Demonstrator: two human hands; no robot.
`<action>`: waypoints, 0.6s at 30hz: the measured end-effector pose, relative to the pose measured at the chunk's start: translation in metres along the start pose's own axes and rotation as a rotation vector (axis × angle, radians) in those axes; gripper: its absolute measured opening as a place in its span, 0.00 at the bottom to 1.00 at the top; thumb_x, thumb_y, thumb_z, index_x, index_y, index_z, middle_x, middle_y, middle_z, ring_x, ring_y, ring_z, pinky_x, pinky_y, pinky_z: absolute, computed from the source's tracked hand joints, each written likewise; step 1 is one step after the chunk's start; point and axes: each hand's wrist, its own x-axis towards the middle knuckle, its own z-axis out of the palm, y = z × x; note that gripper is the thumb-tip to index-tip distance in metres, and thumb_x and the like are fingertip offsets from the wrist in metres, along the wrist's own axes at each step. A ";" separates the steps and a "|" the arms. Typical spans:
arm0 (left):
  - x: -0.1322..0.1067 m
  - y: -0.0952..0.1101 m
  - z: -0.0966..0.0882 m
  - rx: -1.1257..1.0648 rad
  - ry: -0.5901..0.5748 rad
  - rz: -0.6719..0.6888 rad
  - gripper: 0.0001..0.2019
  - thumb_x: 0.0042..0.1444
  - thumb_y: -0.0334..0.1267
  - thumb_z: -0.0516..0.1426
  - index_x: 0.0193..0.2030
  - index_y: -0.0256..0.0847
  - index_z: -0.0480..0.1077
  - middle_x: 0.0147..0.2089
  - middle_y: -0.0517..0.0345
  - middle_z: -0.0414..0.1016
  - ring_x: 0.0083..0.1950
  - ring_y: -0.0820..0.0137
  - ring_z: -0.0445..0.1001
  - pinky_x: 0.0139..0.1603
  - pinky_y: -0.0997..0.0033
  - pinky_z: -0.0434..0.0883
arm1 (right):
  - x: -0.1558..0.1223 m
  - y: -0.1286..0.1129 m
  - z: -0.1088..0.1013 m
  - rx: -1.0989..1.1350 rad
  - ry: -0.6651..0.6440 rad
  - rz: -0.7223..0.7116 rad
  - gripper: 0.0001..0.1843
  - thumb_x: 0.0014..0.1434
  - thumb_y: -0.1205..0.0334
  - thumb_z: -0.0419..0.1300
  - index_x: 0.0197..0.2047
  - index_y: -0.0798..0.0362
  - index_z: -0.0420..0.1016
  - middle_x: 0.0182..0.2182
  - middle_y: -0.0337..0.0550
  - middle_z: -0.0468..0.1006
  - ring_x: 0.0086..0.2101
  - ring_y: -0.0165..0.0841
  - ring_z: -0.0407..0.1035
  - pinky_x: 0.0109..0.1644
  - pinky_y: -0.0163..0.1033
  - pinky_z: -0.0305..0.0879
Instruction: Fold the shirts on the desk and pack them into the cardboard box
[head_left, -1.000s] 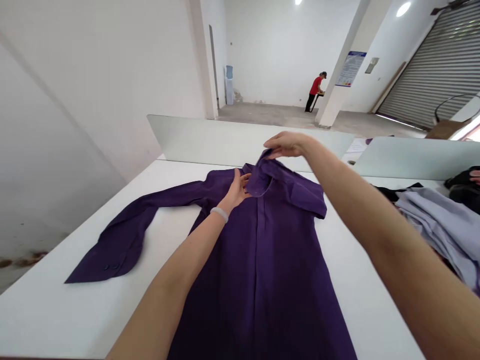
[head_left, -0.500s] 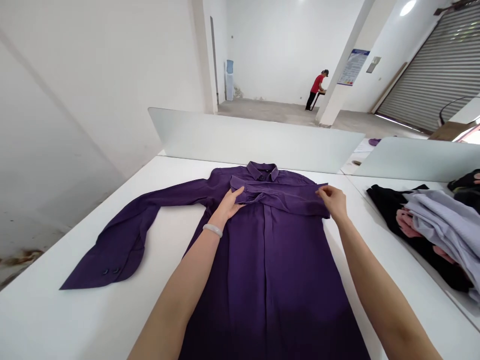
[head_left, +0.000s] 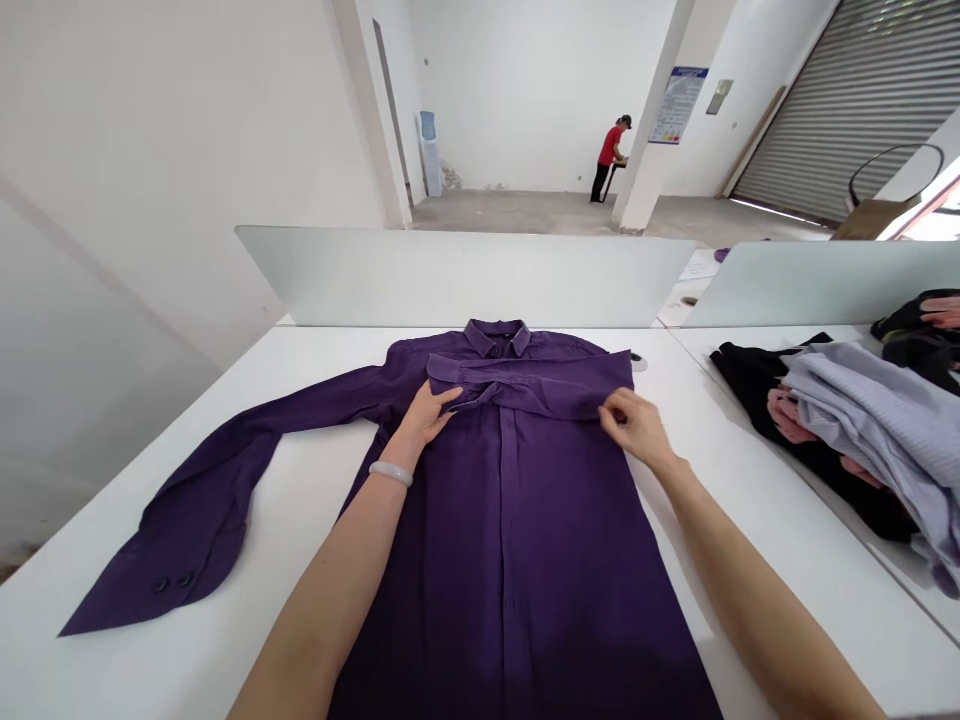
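A purple long-sleeved shirt (head_left: 510, 520) lies front up on the white table (head_left: 750, 500), collar at the far side. Its right sleeve (head_left: 547, 388) is folded across the chest, while the other sleeve (head_left: 225, 480) stretches out to the left. My left hand (head_left: 426, 412), with a pale bangle on the wrist, lies flat with fingers extended on the folded sleeve's cuff end. My right hand (head_left: 636, 428) rests at the shirt's right edge, just below the fold, fingers curled on the cloth.
A pile of black, pink and pale lilac clothes (head_left: 862, 430) lies on the table at right. Low grey divider panels (head_left: 465, 275) stand along the far edge. A person in a red top (head_left: 609, 155) stands far off by a pillar.
The right sleeve, lifted by the collar a second ago, now lies folded across the chest. My right hand moved to the shirt's right edge and slid slightly down. The view shifted closer.
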 end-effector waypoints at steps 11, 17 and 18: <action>0.010 0.024 0.004 -0.038 0.110 0.133 0.21 0.42 0.20 0.61 0.43 0.42 0.71 0.39 0.60 0.78 0.40 0.71 0.77 0.45 0.71 0.76 | -0.008 -0.015 0.028 -0.205 -0.280 -0.151 0.13 0.65 0.63 0.48 0.40 0.53 0.74 0.35 0.43 0.74 0.30 0.30 0.68 0.34 0.34 0.59; 0.012 0.054 -0.049 0.077 0.248 0.186 0.17 0.39 0.22 0.63 0.38 0.40 0.72 0.32 0.61 0.78 0.34 0.72 0.77 0.39 0.73 0.76 | -0.008 -0.014 0.030 -0.186 -0.286 -0.142 0.12 0.63 0.65 0.50 0.41 0.52 0.74 0.36 0.44 0.75 0.32 0.31 0.70 0.36 0.34 0.60; 0.010 0.055 -0.057 0.108 0.262 0.145 0.15 0.40 0.23 0.63 0.37 0.39 0.72 0.31 0.60 0.78 0.33 0.71 0.77 0.38 0.72 0.76 | -0.008 -0.015 0.030 -0.191 -0.282 -0.140 0.11 0.63 0.65 0.50 0.41 0.52 0.74 0.36 0.43 0.75 0.31 0.31 0.70 0.36 0.34 0.60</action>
